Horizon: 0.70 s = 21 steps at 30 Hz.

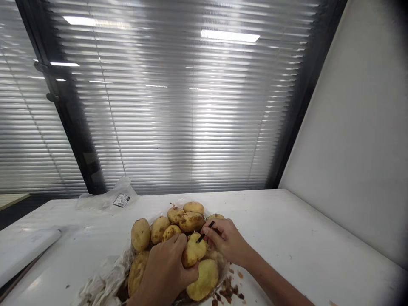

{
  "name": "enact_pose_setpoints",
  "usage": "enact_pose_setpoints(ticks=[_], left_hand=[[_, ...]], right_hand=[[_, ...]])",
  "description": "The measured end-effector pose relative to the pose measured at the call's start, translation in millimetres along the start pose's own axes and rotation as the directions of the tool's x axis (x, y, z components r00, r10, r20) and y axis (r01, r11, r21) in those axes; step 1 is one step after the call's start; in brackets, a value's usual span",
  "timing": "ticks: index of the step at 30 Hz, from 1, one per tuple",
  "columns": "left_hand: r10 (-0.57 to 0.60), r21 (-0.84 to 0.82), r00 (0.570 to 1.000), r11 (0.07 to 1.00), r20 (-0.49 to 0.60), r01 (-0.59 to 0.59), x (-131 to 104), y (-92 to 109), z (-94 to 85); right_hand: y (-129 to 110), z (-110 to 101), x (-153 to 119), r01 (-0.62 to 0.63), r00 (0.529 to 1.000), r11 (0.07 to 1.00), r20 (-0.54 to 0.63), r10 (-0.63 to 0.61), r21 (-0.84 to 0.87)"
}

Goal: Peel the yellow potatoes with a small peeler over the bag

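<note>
My left hand (pixel 165 267) is closed around a partly peeled potato (pixel 194 251), its pale yellow flesh facing my right hand (pixel 227 240). Pinched in the right fingers is a thin black tool (pixel 205 232). Its lower end meets the potato's bare flesh; whether it is a knife or a peeler I cannot make out. Just below, a larger peeled potato (pixel 203 280) lies in the clear plastic under the pile. Several unpeeled potatoes (pixel 191 222), brown and spotted, are heaped behind and to the left of my hands. My left hand hides part of the pile.
Brown peel scraps (pixel 228 290) lie on the white table (pixel 306 242) beside the pile. Crumpled whitish plastic (pixel 106 278) is at the front left. A clear bag (pixel 103 200) with a label rests at the back left, and a flat white object (pixel 27 250) at the left edge.
</note>
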<state>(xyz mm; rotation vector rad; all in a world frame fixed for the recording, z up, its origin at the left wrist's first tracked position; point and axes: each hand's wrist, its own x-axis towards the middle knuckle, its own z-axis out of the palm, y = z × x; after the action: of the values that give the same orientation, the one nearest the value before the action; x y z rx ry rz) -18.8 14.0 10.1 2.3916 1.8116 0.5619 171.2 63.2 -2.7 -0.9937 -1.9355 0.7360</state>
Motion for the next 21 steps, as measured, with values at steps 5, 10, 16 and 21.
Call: enact_pose_setpoints(ticks=[5,10,16,21], left_hand=[[-0.006,0.011,1.000,1.000,-0.004,0.006,-0.4,0.3,-0.5],[-0.006,-0.002,1.000,1.000,0.000,0.006,-1.1,0.1,-1.0],[-0.010,0.009,1.000,1.000,0.001,0.010,-0.2,2.5,-2.6],[-0.017,0.000,1.000,1.000,0.000,0.017,-0.4,2.2,-2.5]], right_hand=[[-2.4,-3.6,-0.4,0.003,0.999,0.999,-0.040,-0.004,-0.033],[-4.9,-5.5,-2.1,0.029,1.000,0.998,0.013,-0.028,-0.055],[-5.8,-5.0,-2.5,0.021,0.999,1.000,0.045,-0.020,-0.021],[-1.8,-3.9,-1.5,0.031,0.999,0.999,-0.007,-0.032,-0.032]])
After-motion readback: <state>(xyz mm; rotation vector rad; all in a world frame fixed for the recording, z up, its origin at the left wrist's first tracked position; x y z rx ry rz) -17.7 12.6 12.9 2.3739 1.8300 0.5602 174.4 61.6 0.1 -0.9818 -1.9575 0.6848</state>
